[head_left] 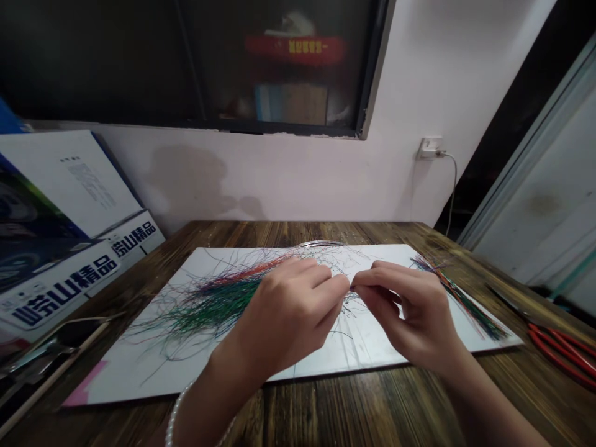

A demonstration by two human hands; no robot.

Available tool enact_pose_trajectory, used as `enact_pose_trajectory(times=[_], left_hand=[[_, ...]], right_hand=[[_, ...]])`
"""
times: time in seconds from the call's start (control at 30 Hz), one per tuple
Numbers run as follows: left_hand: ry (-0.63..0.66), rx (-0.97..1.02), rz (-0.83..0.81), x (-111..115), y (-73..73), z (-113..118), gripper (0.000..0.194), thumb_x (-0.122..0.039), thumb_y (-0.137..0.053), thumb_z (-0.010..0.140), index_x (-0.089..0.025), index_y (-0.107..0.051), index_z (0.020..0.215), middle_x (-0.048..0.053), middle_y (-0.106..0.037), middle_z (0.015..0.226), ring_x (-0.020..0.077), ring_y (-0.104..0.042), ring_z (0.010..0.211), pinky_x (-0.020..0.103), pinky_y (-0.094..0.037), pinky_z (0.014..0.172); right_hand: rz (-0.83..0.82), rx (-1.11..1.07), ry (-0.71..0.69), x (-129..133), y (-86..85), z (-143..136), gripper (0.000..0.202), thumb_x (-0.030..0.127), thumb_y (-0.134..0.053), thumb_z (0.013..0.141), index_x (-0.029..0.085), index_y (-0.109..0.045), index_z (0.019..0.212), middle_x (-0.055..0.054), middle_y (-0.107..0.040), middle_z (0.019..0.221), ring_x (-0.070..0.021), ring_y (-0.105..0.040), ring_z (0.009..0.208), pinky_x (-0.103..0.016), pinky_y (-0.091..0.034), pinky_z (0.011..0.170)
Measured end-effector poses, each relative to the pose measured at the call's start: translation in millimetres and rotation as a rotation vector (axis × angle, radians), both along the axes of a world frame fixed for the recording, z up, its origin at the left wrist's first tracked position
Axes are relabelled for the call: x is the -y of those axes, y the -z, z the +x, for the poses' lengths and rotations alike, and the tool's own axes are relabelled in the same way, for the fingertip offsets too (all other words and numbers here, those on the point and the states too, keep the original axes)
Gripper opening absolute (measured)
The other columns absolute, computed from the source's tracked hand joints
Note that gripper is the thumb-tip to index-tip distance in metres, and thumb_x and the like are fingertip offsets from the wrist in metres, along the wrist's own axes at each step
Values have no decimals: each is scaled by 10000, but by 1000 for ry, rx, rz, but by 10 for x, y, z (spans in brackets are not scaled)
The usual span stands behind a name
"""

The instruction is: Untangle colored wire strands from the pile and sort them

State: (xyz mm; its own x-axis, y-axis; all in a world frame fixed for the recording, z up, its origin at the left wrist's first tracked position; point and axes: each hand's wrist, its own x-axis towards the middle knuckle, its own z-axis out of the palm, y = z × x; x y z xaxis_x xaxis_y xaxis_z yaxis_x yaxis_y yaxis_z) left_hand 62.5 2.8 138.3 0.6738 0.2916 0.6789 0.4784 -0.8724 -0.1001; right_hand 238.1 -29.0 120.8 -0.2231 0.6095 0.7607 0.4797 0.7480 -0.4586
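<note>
My left hand [298, 304] is closed in a pinch above a white board [321, 360], its thumb and index tip nearly meeting my right hand. My right hand [410, 304] also pinches, with a tiny dark piece of thin wire just showing at its fingertips. What the left fingers grip is hidden. Behind and left of my left hand spreads a loose tangle of thin coloured wires [200, 310], green, orange, purple and blue. A narrower bundle of similar wires [470, 304] lies on the board's right side. Short dark snippets are scattered between the hands.
Red-handled scissors [559, 347] lie on the wooden table [367, 410] at the right. Boxes with printed lettering [97, 267] stand at the left, near a clip-like metal object [41, 357]. A coil of silvery wire [321, 243] sits behind the board. A plugged cable [454, 186] hangs from the wall.
</note>
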Motion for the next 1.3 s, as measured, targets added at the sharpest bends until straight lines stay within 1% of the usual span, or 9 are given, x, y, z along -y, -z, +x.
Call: enact_pose_trajectory(times=[0.07, 0.13, 0.23, 0.33, 0.5, 0.6, 0.8, 1.0, 1.3], left_hand=[[-24, -2, 49, -12, 15, 13, 193, -139, -485, 860, -152, -579, 691, 4, -563, 599, 151, -516, 622, 326, -447, 707], [-44, 29, -22, -6, 11, 26, 191, -158, -494, 857, -154, -563, 679, -1, -551, 592, 147, -507, 604, 308, -434, 654], [-56, 91, -383, 28, -32, 29, 164, -175, -520, 846, -162, -548, 685, -23, -551, 599, 119, -502, 572, 260, -403, 562], [-2, 138, -736, 57, -92, 7, 168, -182, -537, 844, -178, -583, 682, -47, -603, 631, 93, -545, 606, 219, -417, 562], [57, 229, -992, 34, -145, -27, 180, -210, -552, 846, -203, -662, 703, -48, -678, 705, 101, -612, 753, 198, -472, 677], [104, 281, -1089, 6, -138, -10, 170, -182, -559, 833, -184, -672, 706, -29, -681, 676, 107, -625, 703, 221, -508, 700], [178, 395, -1049, -6, -96, 43, 136, -74, -564, 790, -150, -662, 735, 8, -681, 639, 115, -635, 616, 213, -535, 585], [179, 406, -930, 36, -97, 54, 153, -45, -568, 793, -158, -641, 719, -16, -671, 646, 106, -641, 646, 221, -540, 657], [199, 400, -828, 43, -100, 72, 148, -39, -578, 799, -164, -629, 740, -35, -654, 696, 80, -613, 684, 192, -499, 647]], right_hand=[[-18, -13, 12, -7, 2, -4, 144, 23, -518, 798, 135, -598, 756, 39, -425, 579, -67, -333, 506, -224, -251, 442], [3, -3, 30, -20, 7, -1, 138, 29, -520, 802, 133, -598, 755, 38, -422, 579, -68, -336, 506, -223, -266, 448], [71, 64, 30, -36, 28, 13, 148, 25, -507, 806, 129, -600, 755, 26, -426, 597, -73, -350, 515, -223, -288, 456], [155, 130, 34, -41, 65, 25, 170, 6, -490, 795, 124, -613, 796, 11, -446, 620, -79, -365, 516, -225, -294, 445], [246, 159, 68, -48, 96, 24, 198, -11, -478, 782, 121, -620, 823, 3, -465, 616, -86, -389, 510, -230, -309, 445], [268, 160, 77, -55, 87, 17, 200, -12, -471, 782, 123, -615, 816, 3, -458, 611, -89, -390, 509, -233, -313, 449], [263, 194, 86, -49, 87, 26, 203, -7, -463, 779, 136, -602, 820, -3, -466, 619, -99, -404, 519, -243, -325, 465], [236, 158, 71, -17, 66, 26, 188, -5, -462, 787, 145, -573, 756, 1, -451, 617, -93, -375, 511, -245, -303, 462], [155, 72, 29, 12, 12, 3, 187, -12, -486, 791, 148, -554, 724, 25, -414, 605, -72, -329, 504, -217, -274, 448]])
